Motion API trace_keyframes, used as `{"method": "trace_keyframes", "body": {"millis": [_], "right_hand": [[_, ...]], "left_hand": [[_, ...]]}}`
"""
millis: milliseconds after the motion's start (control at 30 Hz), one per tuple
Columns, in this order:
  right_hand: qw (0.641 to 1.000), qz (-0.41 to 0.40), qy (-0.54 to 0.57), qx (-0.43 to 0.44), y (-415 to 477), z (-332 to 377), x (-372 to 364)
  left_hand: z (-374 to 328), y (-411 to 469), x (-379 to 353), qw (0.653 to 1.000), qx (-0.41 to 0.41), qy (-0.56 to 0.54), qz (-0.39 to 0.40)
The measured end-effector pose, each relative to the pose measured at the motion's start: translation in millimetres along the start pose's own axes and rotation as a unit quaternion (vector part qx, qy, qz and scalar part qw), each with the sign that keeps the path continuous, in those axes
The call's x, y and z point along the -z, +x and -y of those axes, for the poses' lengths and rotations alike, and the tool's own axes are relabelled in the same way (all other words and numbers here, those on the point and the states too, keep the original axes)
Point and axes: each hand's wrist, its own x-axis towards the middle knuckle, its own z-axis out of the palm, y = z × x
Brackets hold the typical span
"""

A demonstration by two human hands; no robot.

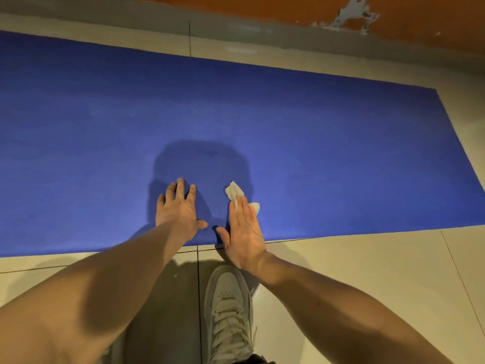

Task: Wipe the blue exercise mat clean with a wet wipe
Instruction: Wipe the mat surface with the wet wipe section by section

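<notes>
The blue exercise mat [236, 114] lies flat across the tiled floor, its right end visible and its left end cut off by the frame. My left hand [178, 208] rests palm down on the mat near its front edge, fingers spread. My right hand [244, 229] lies flat with straight fingers pressing a crumpled white wet wipe [234, 191] onto the mat; the wipe sticks out past the fingertips and at the right side of the hand.
Beige floor tiles [367, 271] surround the mat. My grey sneaker [228, 311] stands on the floor just in front of the mat's edge. An orange wall with chipped paint [354, 15] and a grey skirting runs behind the mat.
</notes>
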Motion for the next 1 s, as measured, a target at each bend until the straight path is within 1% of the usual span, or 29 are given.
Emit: {"method": "trace_keyframes", "body": {"millis": [33,100,133,233,300,333,400,433,467,500,567,633,700,733,767,833,900,933,967,1000], "right_hand": [[1.0,-0.001,0.005,0.027,-2.4,-6.6,-1.2],[0.995,-0.029,0.03,0.087,-7.1,-24.6,3.2],[0.994,-0.036,0.05,0.093,-8.5,-35.5,7.2],[0.993,-0.067,0.085,0.047,-16.7,-68.3,20.5],[0.992,-0.097,0.081,0.016,-26.2,-89.7,25.8],[0.993,-0.099,0.067,-0.003,-29.8,-96.3,27.1],[0.994,-0.07,0.027,-0.074,-34.3,-92.6,20.9],[0.992,-0.049,0.034,-0.113,-33.4,-83.3,15.9],[0.989,-0.032,0.049,-0.136,-31.4,-71.4,10.3],[0.988,-0.033,0.065,-0.133,-30.3,-58.5,6.2],[0.992,-0.066,0.085,-0.071,-33.1,-35.2,-0.8],[0.992,-0.071,0.109,0.005,-36.8,-25.5,-7.2],[0.992,-0.041,0.096,0.076,-43.2,-19.3,-13.4],[0.992,-0.028,0.077,0.099,-44.9,-17.6,-12.7],[0.992,-0.016,0.066,0.103,-45.9,-20.2,-13.8],[0.995,-0.022,0.062,0.074,-49.9,-30.6,-9.4],[0.996,-0.071,0.056,0.023,-57.9,-51.0,-8.2],[0.995,-0.087,0.047,-0.016,-62.7,-62.2,-7.7],[0.993,-0.086,0.042,-0.064,-66.0,-70.0,-8.5],[0.99,-0.064,0.045,-0.116,-66.9,-72.2,-9.9]], "left_hand": [[0.1,-0.1,0.1,1.0,0.0,0.001,0.001],[0.4,-0.8,0.4,1.0,0.002,0.001,0.003],[0.4,-0.4,0.7,1.0,0.002,0.0,0.004],[1.1,-0.8,-0.6,1.0,-0.004,-0.004,0.007],[2.2,-2.1,-2.3,1.0,-0.003,-0.011,0.0],[3.1,-3.3,-3.2,1.0,-0.004,-0.016,-0.004],[4.1,-7.4,-6.3,1.0,-0.005,-0.026,-0.012],[4.9,-10.2,-8.4,0.999,-0.004,-0.029,-0.017],[5.6,-13.4,-10.2,0.999,-0.002,-0.03,-0.022],[6.8,-16.2,-12.0,0.999,0.001,-0.028,-0.025],[10.8,-20.2,-14.7,0.999,-0.002,-0.022,-0.024],[14.8,-23.2,-15.0,1.0,-0.01,-0.014,-0.014],[16.8,-25.2,-14.0,1.0,-0.016,-0.004,-0.007],[17.3,-26.0,-13.7,1.0,-0.019,-0.002,-0.003],[17.2,-26.8,-14.0,1.0,-0.019,-0.002,0.0],[18.1,-27.3,-14.0,1.0,-0.02,0.005,0.007],[21.8,-28.8,-13.7,1.0,-0.026,0.012,0.012],[23.7,-29.7,-14.2,0.999,-0.029,0.015,0.012],[25.4,-30.6,-14.3,0.999,-0.029,0.018,0.009],[25.9,-31.3,-14.2,0.999,-0.029,0.02,0.006]]}}
